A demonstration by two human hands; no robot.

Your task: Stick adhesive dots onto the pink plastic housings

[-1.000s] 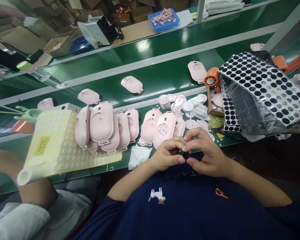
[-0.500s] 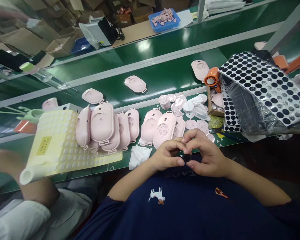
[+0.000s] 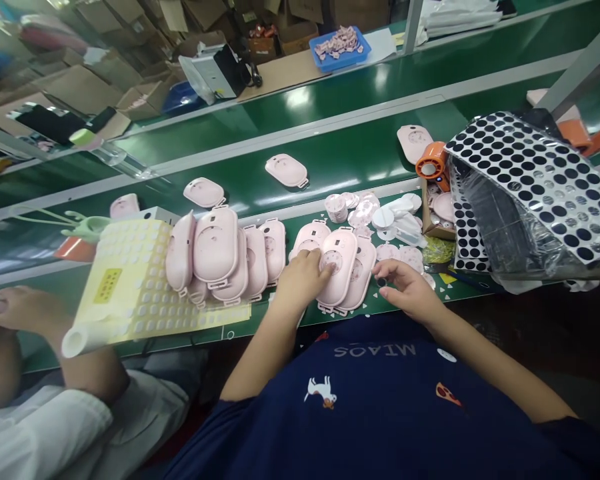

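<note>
My left hand [image 3: 303,277] is at the left edge of a pink plastic casing [image 3: 341,257], its thumb on the casing's face and its fingers curled beside it. Another pink casing [image 3: 310,233] lies behind that hand, and one more [image 3: 364,270] sits partly under the gripped one on the right. Just right of these, my right hand [image 3: 410,291] pinches a small round black sticker [image 3: 381,282] between thumb and fingertips, off the table's front edge. Patterned pink discs [image 3: 336,207] lie stacked beyond the casings.
Sheets of black round stickers [image 3: 535,180] lie on the right beside an orange handheld fan [image 3: 433,163]. More casings [image 3: 215,247] are piled on the left by a yellow sticker sheet [image 3: 113,267]. A co-worker's arm [image 3: 45,313] rests at far left.
My hands have parted. The left hand has moved left and forward onto the pink casings; the right hand keeps the black sticker, slightly farther right. The view has shifted a little.
</note>
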